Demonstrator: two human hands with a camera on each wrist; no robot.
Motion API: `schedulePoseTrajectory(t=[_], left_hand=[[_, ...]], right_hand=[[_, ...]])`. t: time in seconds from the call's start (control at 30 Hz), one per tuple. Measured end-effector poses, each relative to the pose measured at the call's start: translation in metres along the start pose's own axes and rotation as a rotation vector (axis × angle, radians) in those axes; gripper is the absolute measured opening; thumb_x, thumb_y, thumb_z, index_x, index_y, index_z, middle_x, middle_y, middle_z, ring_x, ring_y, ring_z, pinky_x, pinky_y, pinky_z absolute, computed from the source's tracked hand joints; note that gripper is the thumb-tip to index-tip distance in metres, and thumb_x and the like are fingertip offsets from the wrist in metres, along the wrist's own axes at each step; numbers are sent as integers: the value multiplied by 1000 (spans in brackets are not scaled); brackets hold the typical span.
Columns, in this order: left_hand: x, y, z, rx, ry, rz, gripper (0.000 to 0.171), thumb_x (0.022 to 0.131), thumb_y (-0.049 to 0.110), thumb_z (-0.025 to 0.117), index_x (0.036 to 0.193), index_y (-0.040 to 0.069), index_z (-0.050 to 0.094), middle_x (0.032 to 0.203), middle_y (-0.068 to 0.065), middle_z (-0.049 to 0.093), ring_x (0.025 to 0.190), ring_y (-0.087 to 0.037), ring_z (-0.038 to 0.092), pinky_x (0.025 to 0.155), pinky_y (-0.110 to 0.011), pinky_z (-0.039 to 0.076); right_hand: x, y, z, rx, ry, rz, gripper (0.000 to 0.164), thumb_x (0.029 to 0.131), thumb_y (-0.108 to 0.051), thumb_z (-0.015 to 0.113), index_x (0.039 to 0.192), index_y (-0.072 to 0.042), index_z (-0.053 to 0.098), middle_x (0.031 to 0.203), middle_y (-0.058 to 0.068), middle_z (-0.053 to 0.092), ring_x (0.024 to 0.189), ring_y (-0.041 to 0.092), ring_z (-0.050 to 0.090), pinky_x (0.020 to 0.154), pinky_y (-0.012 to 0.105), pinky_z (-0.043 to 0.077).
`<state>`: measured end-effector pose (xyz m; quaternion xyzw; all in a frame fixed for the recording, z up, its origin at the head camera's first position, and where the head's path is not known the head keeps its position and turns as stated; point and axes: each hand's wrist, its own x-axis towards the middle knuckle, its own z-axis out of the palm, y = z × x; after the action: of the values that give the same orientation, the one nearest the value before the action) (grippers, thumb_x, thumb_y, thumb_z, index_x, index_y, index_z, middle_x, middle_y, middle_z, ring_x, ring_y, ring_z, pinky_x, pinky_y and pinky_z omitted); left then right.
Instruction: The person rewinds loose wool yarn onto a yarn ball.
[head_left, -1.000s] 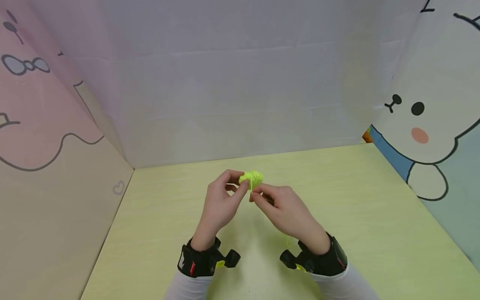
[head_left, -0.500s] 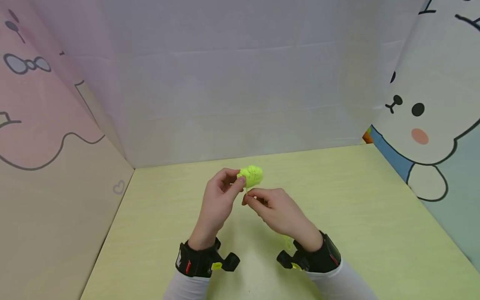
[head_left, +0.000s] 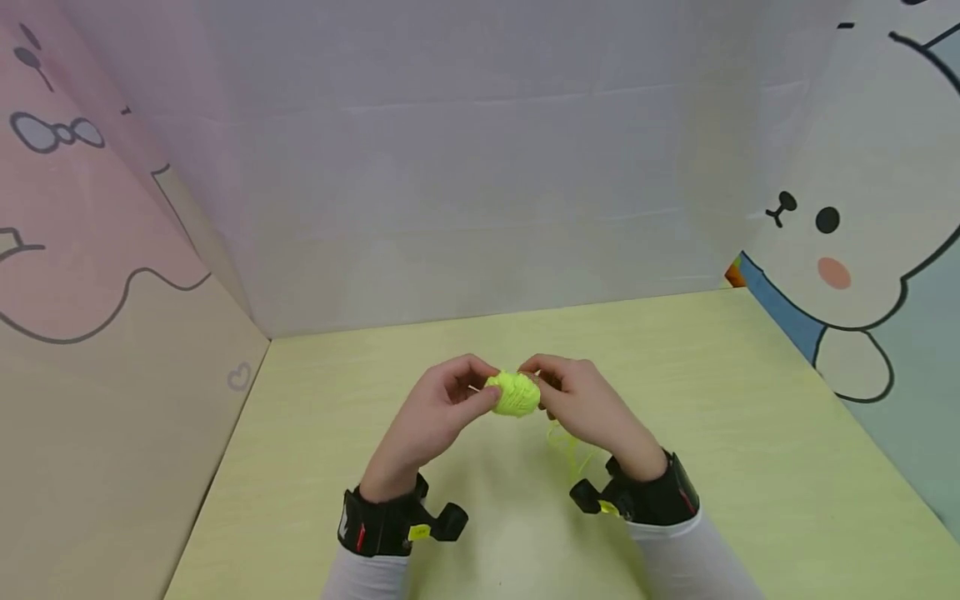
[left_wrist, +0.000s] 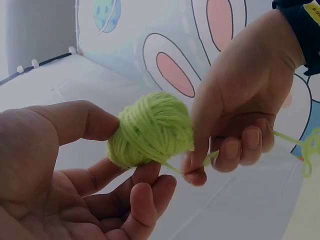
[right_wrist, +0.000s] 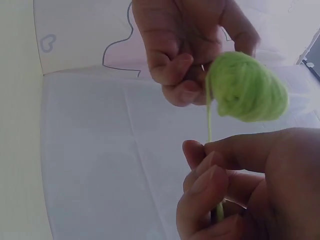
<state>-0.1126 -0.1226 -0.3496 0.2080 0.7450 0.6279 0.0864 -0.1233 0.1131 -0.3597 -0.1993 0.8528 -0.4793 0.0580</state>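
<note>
A small neon yellow-green ball of yarn [head_left: 516,394] is held up above the table between the two hands. My left hand [head_left: 442,406] pinches it at its left end between thumb and fingers, as the left wrist view also shows. From the ball a short taut strand [right_wrist: 209,122] runs to my right hand [head_left: 588,406], whose thumb and forefinger pinch it. The strand passes on through the curled fingers of that hand. In the left wrist view its loose tail [left_wrist: 311,150] comes out at the far side in loops.
Below the right hand, loose loops of yarn [head_left: 572,446] hang or lie over the pale yellow table [head_left: 360,392]; I cannot tell which. A white sheet [head_left: 480,200] closes off the back. Printed panels with cartoon figures [head_left: 862,250] stand at the sides.
The ball has come down and nearer, after a slight rise. My right hand has passed from below the ball round to its right side with the strand. More loose yarn shows below it.
</note>
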Motion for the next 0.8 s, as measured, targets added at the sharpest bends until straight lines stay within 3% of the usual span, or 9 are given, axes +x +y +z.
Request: schedulePoseTrajectory(t=[0.13, 0.37, 0.57, 0.8], left_hand=[[-1, -2, -2, 128, -30, 11, 15, 103, 15, 72, 116, 7, 73, 109, -4, 73, 93, -23, 71, 84, -34, 59], [3, -10, 2, 323, 44, -8, 10, 101, 16, 74, 110, 14, 76, 99, 6, 73, 89, -16, 65, 79, -33, 57], [7, -14, 6, 384, 171, -2, 8, 100, 13, 74, 107, 13, 74, 93, 4, 69, 82, -19, 62, 68, -32, 56], [12, -15, 8, 370, 358, 58, 11, 99, 13, 76, 109, 9, 73, 102, 0, 72, 88, -16, 64, 76, -35, 58]], right_hand=[[-3, 0, -7, 2, 32, 25, 19, 112, -24, 59, 111, -12, 74, 79, 2, 63, 67, 21, 58, 56, 32, 48], [-10, -5, -10, 4, 113, -14, 19, 112, -24, 58, 103, -14, 71, 76, 0, 56, 53, 17, 44, 50, 31, 39], [-14, -14, -7, -2, 150, -70, 18, 112, -22, 58, 102, -15, 72, 74, -2, 55, 54, 15, 45, 52, 31, 39], [-14, -22, 5, 2, 104, -82, 15, 110, -18, 61, 103, -16, 74, 73, -5, 58, 59, 13, 49, 55, 29, 42]])
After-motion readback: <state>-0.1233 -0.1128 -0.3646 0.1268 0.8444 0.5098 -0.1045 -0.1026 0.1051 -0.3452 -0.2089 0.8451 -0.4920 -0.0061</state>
